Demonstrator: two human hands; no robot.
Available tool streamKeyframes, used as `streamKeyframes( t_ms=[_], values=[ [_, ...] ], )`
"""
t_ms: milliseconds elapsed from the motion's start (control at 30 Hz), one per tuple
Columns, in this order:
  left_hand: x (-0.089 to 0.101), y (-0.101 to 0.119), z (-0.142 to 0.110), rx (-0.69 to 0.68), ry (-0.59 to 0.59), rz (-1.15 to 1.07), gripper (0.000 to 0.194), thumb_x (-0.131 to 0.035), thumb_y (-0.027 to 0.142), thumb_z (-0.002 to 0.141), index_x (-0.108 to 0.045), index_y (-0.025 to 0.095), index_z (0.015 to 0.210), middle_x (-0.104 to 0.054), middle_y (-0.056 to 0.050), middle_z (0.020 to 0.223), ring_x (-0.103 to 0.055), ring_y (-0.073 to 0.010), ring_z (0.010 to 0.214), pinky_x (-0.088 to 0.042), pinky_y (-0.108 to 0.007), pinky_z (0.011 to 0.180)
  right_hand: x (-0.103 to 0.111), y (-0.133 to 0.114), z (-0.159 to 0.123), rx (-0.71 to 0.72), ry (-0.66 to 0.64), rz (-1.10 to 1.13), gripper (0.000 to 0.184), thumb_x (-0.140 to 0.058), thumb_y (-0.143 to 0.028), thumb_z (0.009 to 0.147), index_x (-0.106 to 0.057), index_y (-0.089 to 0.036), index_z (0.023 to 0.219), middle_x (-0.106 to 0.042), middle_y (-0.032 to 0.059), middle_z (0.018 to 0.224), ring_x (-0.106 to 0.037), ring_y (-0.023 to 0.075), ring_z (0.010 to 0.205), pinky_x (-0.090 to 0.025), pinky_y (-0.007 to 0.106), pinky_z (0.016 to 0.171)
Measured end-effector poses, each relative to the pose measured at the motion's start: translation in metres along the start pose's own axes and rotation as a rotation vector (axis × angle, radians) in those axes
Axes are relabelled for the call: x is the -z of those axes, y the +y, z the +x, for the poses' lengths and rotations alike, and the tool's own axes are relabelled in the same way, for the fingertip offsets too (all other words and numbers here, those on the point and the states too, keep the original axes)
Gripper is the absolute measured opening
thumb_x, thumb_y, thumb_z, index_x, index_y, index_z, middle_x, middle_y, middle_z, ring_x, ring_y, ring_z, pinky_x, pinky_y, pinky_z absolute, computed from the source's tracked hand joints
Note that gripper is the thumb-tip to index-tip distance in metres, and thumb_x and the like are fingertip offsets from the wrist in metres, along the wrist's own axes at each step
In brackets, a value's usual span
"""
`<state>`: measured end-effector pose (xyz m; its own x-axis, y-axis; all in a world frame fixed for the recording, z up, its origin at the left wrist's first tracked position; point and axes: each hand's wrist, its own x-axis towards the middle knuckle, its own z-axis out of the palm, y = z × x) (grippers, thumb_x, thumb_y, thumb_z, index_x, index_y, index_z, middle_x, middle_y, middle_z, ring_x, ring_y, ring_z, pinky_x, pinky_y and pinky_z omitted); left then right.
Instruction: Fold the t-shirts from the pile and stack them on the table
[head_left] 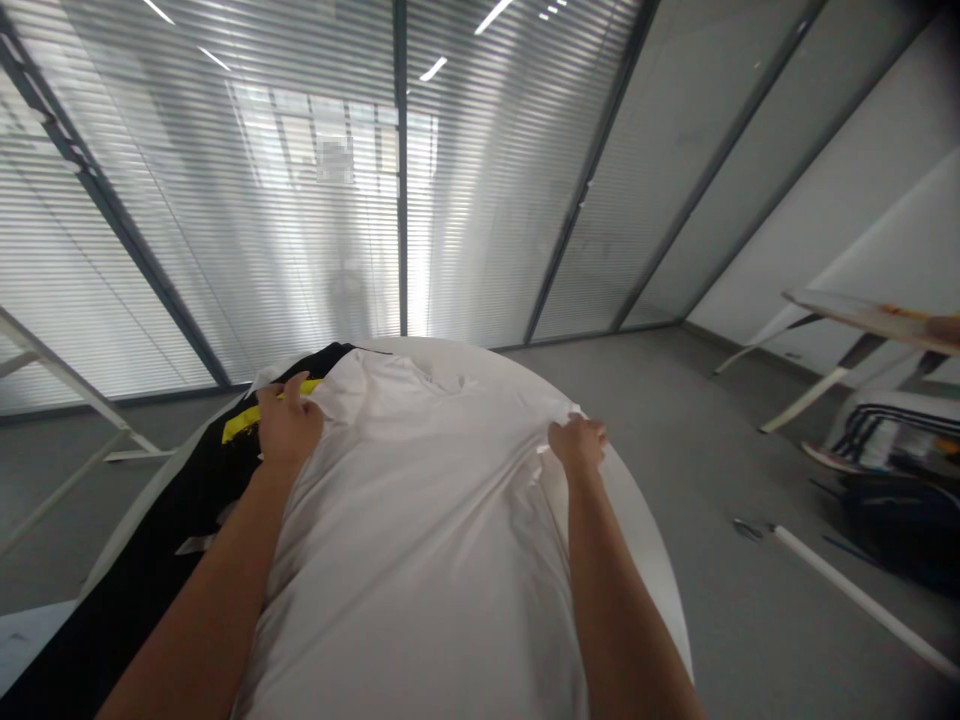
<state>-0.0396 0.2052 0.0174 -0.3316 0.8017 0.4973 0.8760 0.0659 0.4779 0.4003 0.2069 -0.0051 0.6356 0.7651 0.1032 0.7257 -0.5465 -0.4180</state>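
Round white table [651, 520], bearing 1 black garment [161, 505] with yellow print, left; 1 white fabric T-shirt [427, 520], spread centrally, partly over it. 2 arms extended forward; left hand [289, 418] and right hand [579, 440], grips closed on its sleeves.

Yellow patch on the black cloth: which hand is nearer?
Left. The left hand is right at the yellow patch, partly in front of it; the right hand is across the shirt, at its right sleeve.
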Motion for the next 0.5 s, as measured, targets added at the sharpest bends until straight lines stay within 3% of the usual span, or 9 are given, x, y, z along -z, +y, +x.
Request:
streamKeyframes(
  t_ms=[100,200,333,433,500],
  values=[
    [-0.004,0.014,-0.009,-0.239,-0.118,0.239,0.059,-0.056,0.016,0.072,-0.059,0.026,0.130,-0.046,-0.014,0.136,-0.040,-0.0368,0.127,-0.031,-0.055,0.105,-0.002,-0.021,-0.012,0.096,0.024,0.030,0.050,-0.045,-0.027,0.084,-0.058,-0.021,0.132,-0.045,0.0175,0.139,-0.043,0.0351,0.126,-0.039,0.053,0.098],
    [-0.010,0.020,-0.012,-0.286,-0.250,0.359,0.056,-0.055,0.019,0.073,-0.062,0.029,0.128,-0.052,-0.013,0.132,-0.043,-0.0368,0.124,-0.028,-0.057,0.105,-0.014,-0.038,-0.025,0.312,-0.082,0.053,0.046,-0.046,-0.027,0.086,-0.059,-0.025,0.130,-0.049,0.0118,0.138,-0.044,0.0300,0.126,-0.037,0.049,0.102],
    [-0.015,0.014,0.007,-0.174,-0.280,0.342,0.047,-0.050,0.022,0.079,-0.065,0.023,0.123,-0.061,-0.014,0.121,-0.052,-0.0358,0.116,-0.039,-0.050,0.096,-0.037,-0.044,-0.039,0.473,-0.185,-0.033,0.048,-0.046,-0.031,0.089,-0.053,-0.027,0.136,-0.047,0.0101,0.142,-0.043,0.0271,0.130,-0.034,0.047,0.107],
    [-0.012,0.003,0.040,-0.017,-0.268,0.132,0.037,-0.048,0.030,0.082,-0.069,0.019,0.110,-0.069,-0.011,0.102,-0.062,-0.0288,0.097,-0.047,-0.038,0.083,-0.046,-0.040,-0.039,0.526,-0.209,-0.100,0.047,-0.043,-0.036,0.092,-0.051,-0.030,0.138,-0.044,0.0082,0.146,-0.039,0.0260,0.135,-0.030,0.048,0.110],
    [-0.007,-0.009,0.064,0.121,-0.159,-0.006,0.039,-0.043,0.039,0.087,-0.069,0.013,0.102,-0.070,-0.011,0.087,-0.063,-0.0247,0.082,-0.049,-0.033,0.072,-0.047,-0.035,-0.035,0.523,-0.231,-0.109,0.047,-0.042,-0.038,0.093,-0.049,-0.031,0.139,-0.042,0.0069,0.148,-0.037,0.0246,0.136,-0.028,0.047,0.111]
  ],
)
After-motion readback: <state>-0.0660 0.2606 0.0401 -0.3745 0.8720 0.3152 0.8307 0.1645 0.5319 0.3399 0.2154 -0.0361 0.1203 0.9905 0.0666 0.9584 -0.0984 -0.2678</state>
